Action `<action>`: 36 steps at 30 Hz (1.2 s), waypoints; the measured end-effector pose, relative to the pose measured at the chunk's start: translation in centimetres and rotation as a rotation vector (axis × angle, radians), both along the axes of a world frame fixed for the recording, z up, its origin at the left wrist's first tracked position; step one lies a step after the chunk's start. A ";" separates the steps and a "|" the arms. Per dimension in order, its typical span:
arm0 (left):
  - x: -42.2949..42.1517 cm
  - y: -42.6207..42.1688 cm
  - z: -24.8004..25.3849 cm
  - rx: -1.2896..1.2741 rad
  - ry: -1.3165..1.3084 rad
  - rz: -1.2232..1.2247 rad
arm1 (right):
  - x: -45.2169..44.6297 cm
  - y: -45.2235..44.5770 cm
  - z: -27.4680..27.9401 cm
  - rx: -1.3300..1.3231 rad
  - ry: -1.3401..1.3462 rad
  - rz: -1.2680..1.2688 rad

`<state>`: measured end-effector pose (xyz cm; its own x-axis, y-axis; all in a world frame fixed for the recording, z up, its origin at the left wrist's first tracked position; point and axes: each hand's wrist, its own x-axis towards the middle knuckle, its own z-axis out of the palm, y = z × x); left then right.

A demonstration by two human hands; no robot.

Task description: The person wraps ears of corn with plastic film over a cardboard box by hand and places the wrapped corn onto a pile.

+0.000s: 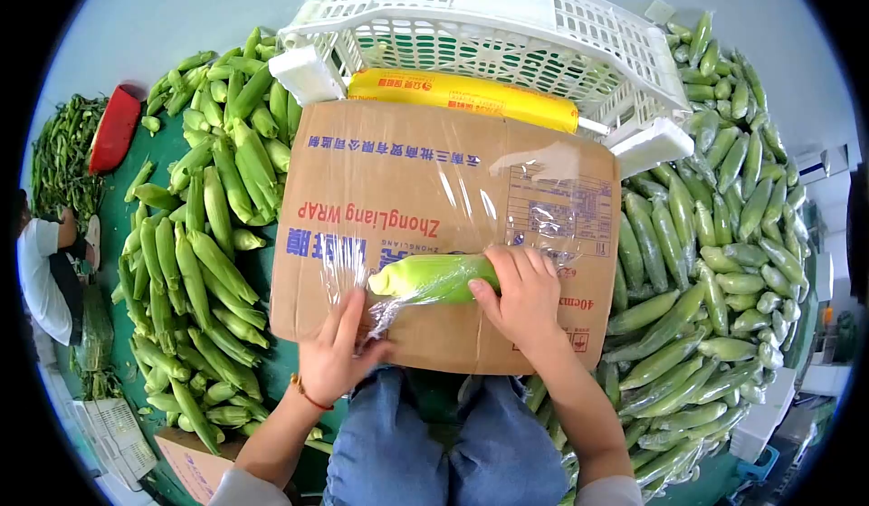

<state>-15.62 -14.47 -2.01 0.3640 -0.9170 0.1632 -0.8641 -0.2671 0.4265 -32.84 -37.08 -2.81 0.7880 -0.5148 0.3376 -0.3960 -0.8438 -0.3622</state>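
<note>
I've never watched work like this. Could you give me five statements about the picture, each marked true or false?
1. The right hand grips the corn ear. True.
2. The left hand is touching a knife. False: it is at the clear film near the ear's pale end.
3. The yellow roll lies between the cardboard and the white crate. True.
4. The cardboard's large lettering is green. False: it is red and blue.
5. The heap of wrapped ears is on the person's right. True.

I'm counting two hands, one held corn ear, two cardboard boxes, two corn heaps, one yellow roll, one red container, one other person.
</note>
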 end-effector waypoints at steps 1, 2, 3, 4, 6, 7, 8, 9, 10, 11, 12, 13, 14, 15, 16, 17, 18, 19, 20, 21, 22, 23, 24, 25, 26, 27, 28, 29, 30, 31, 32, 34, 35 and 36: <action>1.8 2.2 -1.5 -0.062 0.015 -0.110 | 0.3 -0.3 0.1 -0.025 -0.014 0.005; 3.3 1.8 -0.7 -0.082 0.319 0.140 | 0.6 -0.5 0.3 -0.052 -0.028 0.007; 4.7 0.8 0.8 -0.094 0.632 0.401 | 0.7 -0.4 0.4 -0.071 -0.031 0.015; 5.8 -2.0 3.5 -0.236 0.406 0.237 | 0.9 -0.4 0.2 -0.054 -0.064 0.029; 7.1 -9.7 6.1 -0.305 0.204 -0.036 | 1.7 -1.1 -0.3 -0.042 -0.145 0.042; 6.9 -12.5 6.2 -0.232 0.233 -0.136 | 2.0 -1.4 -0.6 -0.044 -0.169 0.048; 6.7 -14.6 4.0 -0.061 0.111 -0.299 | 2.2 -1.9 -0.9 -0.049 -0.191 0.053; 6.4 -16.1 2.0 0.112 -0.010 -0.459 | 2.1 -2.3 -0.9 -0.052 -0.207 0.057; 5.1 -15.8 2.8 0.226 -0.056 -0.411 | 1.9 -2.3 -0.5 -0.037 -0.082 0.046; 3.5 -14.6 3.9 0.344 -0.104 -0.368 | 1.6 -1.9 0.3 -0.016 0.041 0.028; 2.0 -12.6 5.7 0.401 -0.017 -0.376 | 1.3 -1.2 0.9 0.013 0.162 0.008; 0.6 -10.1 6.8 0.466 0.073 -0.379 | 0.9 0.4 1.8 0.031 0.209 0.019; -0.6 -7.3 6.5 0.353 0.014 -0.402 | 0.3 2.2 2.9 0.045 0.258 0.042; -1.4 -5.7 6.4 0.236 -0.043 -0.414 | 0.1 3.1 3.6 0.054 0.308 0.073; -1.5 -5.3 5.8 0.226 -0.028 -0.402 | 0.2 3.2 3.8 0.168 0.374 0.056; -1.7 -5.1 5.3 0.220 -0.011 -0.392 | 0.2 3.4 3.9 0.286 0.441 0.035; -2.0 -4.9 5.0 0.214 0.009 -0.382 | 0.0 3.6 3.9 0.406 0.510 0.013; -1.4 -5.8 4.3 0.192 -0.033 -0.360 | -0.1 3.5 3.7 0.274 0.362 0.029; -0.1 -7.8 3.4 0.164 -0.081 -0.341 | 0.0 3.0 3.4 0.135 0.209 0.040; 1.3 -10.0 2.5 0.104 -0.160 -0.268 | -0.1 2.9 3.2 0.005 0.062 0.053; 3.0 -12.6 1.6 0.038 -0.242 -0.195 | 0.2 2.8 3.0 -0.070 -0.019 0.108; 5.4 -15.4 1.3 0.024 -0.250 -0.207 | 0.9 2.4 2.8 -0.135 0.010 0.152; 7.4 -17.7 1.1 0.009 -0.255 -0.218 | 1.8 1.7 2.8 -0.201 0.042 0.196; 8.6 -19.2 0.4 0.073 -0.212 -0.306 | 2.8 0.5 2.7 -0.270 0.077 0.240; 9.3 -20.6 0.0 0.139 -0.168 -0.399 | 3.9 -1.2 2.3 -0.294 0.020 0.239; 9.9 -21.8 0.2 0.172 -0.188 -0.406 | 5.1 -2.9 2.2 -0.259 0.087 0.250; 10.0 -22.3 0.3 0.224 -0.196 -0.420 | 6.0 -3.9 2.1 -0.200 0.159 0.258; 9.6 -21.9 0.3 0.283 -0.199 -0.436 | 6.2 -3.7 1.8 -0.132 0.233 0.269; 9.4 -22.0 0.8 0.309 -0.160 -0.436 | 6.3 -3.7 1.9 -0.173 0.099 0.305; 9.3 -22.3 1.1 0.347 -0.137 -0.430 | 5.9 -3.4 2.3 -0.124 0.085 0.300; 9.0 -22.4 1.2 0.389 -0.111 -0.421 | 4.9 -2.3 2.5 -0.070 0.070 0.300; 8.9 -22.2 1.3 0.429 -0.092 -0.390 | 2.8 -0.6 3.5 -0.029 0.096 0.349; 8.9 -22.1 1.3 0.433 -0.101 -0.382 | 1.2 0.2 4.1 0.029 0.137 0.409; 8.7 -22.0 1.3 0.440 -0.111 -0.384 | -0.6 1.3 4.7 0.091 0.178 0.460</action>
